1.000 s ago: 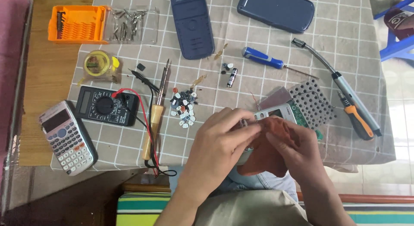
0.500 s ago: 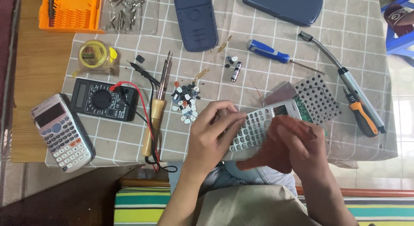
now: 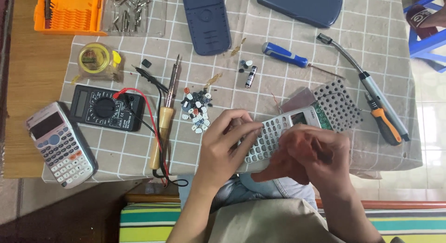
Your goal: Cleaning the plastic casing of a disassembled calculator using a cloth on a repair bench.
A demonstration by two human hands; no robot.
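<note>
Seen from above, a person is sitting at a table covered by a checked cloth [image 3: 381, 145], working on a grey calculator shell [image 3: 274, 136] with empty key holes. The shell is lying tilted at the cloth's near edge, and everything else is placed from it. The left hand [image 3: 227, 145] is gripping the shell's left side, fingers curled over its face. The right hand [image 3: 320, 155] is closed around a reddish-brown cloth [image 3: 290, 159] and pressing it against the shell's right half. Just behind the shell, a grey rubber keypad [image 3: 339, 106] is lying beside a green circuit board [image 3: 324, 120]. Just left of the shell, a pile of loose keys [image 3: 196, 110] is sitting on the cloth. Further left, a soldering iron [image 3: 165, 117] is lying lengthwise, then a black multimeter [image 3: 104, 106] with red and black leads, and at the far left an intact calculator [image 3: 60, 143]. Behind the shell are lying a small battery [image 3: 251, 77], a blue screwdriver [image 3: 285, 55] and two dark blue covers [image 3: 206, 20]. To the shell's right, an orange-handled tool [image 3: 385, 124] is resting. At the far back left are sitting an orange bit case [image 3: 69, 13] and a roll of tape [image 3: 95, 57].
</note>
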